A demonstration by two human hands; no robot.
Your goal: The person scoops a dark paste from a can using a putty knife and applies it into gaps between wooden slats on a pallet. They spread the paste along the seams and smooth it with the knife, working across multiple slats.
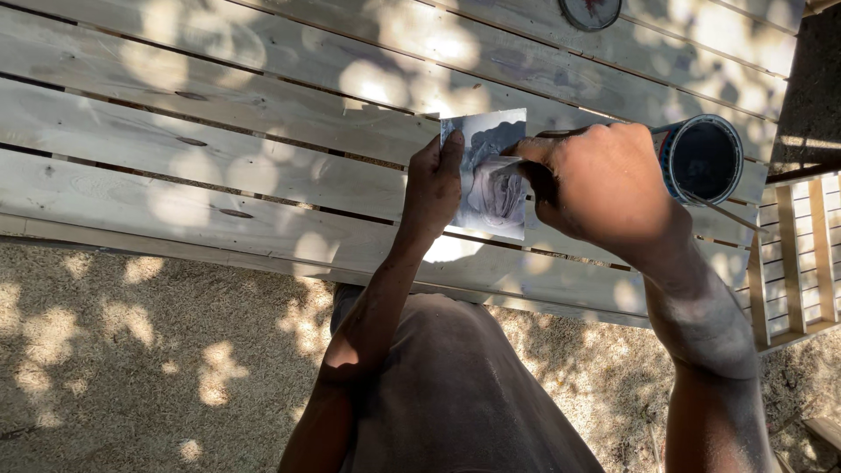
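My left hand (434, 188) grips the left edge of a small square plate (491, 171) smeared with grey putty, holding it just above the pale slatted wooden panel (219, 131). My right hand (600, 180) is closed around a thin tool, probably a putty knife (512, 165), whose tip rests on the putty on the plate. Most of the tool is hidden inside the fist. An open round can (701, 158) with a dark inside lies on the panel just right of my right hand.
A round lid or disc (590, 10) lies at the panel's far edge. Another slatted wooden frame (802, 263) stands at the right. Sandy ground (131, 350) with dappled shade lies below the panel. My knee and dark clothing fill the lower middle.
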